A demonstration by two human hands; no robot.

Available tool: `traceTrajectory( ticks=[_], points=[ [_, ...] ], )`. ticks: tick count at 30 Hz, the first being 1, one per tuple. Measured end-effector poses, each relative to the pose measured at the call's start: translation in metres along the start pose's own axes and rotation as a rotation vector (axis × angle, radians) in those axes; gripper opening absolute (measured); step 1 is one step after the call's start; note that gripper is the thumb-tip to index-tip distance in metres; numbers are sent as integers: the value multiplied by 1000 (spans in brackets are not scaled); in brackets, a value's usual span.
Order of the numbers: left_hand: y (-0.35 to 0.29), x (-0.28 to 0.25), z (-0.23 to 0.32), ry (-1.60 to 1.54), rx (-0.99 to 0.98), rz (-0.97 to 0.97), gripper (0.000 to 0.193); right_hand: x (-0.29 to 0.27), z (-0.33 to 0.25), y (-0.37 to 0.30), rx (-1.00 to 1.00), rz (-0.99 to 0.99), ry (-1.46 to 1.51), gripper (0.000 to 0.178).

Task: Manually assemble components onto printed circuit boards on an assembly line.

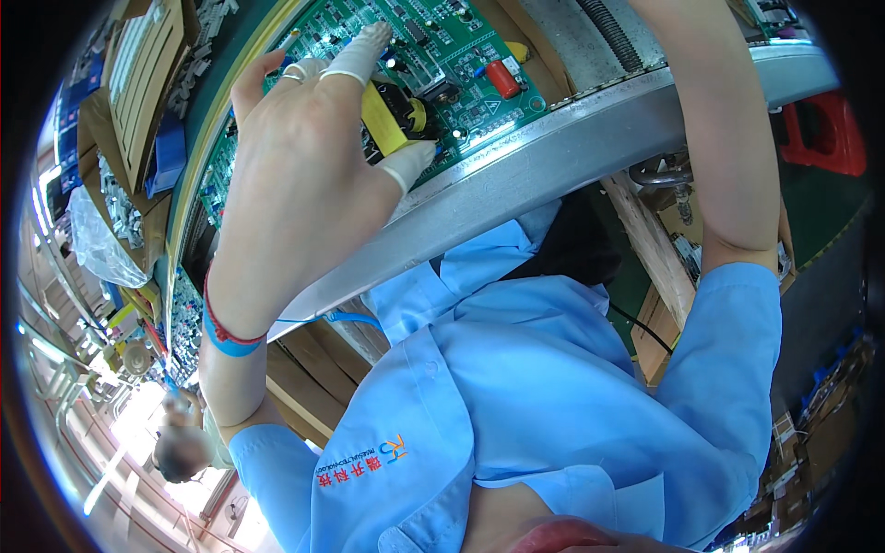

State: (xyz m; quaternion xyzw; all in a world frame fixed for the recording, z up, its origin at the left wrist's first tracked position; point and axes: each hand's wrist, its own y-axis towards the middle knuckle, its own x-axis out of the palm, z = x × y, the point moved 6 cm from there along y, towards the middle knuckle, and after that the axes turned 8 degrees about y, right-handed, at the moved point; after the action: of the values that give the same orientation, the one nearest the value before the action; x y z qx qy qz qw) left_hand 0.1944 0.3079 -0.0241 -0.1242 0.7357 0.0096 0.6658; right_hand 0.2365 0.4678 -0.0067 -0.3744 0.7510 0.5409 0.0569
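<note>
A light blue shirt [553, 369] lies nearest the camera, below and between the two arms. Next in size is a metal rail [608, 124], running past the thumb side of the left hand [309, 152] and under the right forearm [724, 120]. Beyond the rail, under the left fingers, is a green circuit board [502, 115] crowded with parts. The right forearm passes off the upper edge, so the right hand is out of view and I cannot tell what it does.

The left hand is palm down with thumb and forefinger spread wide, both in pale finger covers. Between them sits a yellow-and-black block [387, 120], on the board. The thumb looks to be against its near side; whether the hidden fingers pinch it, I cannot tell.

At the left wrist is a blue band [235, 346], with a blue cord [355, 320] beside it. To the right of the thumb stands a small red part [502, 80].

Uneven pressure from thumb or fingers could tilt the block and bend any legs beneath it. A slipping forefinger could knock the tiny cans [395, 64] beside its tip. The cord might snag on the rail if the wrist lifts sharply.
</note>
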Motion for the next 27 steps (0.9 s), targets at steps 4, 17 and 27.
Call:
traceTrajectory(
  ticks=[4, 17, 27],
  points=[
    [5, -2, 13, -40, 66, 99, 71, -5, 10, -1, -30, 20, -26, 14],
    [-29, -16, -12, -136, -26, 336, 75, -228, -15, -240, 874, 647, -216, 25],
    [-298, -15, -84, -65, -909, 506, 53, -274, 76, -520, 1322, -503, -1135, 57]
  ],
)
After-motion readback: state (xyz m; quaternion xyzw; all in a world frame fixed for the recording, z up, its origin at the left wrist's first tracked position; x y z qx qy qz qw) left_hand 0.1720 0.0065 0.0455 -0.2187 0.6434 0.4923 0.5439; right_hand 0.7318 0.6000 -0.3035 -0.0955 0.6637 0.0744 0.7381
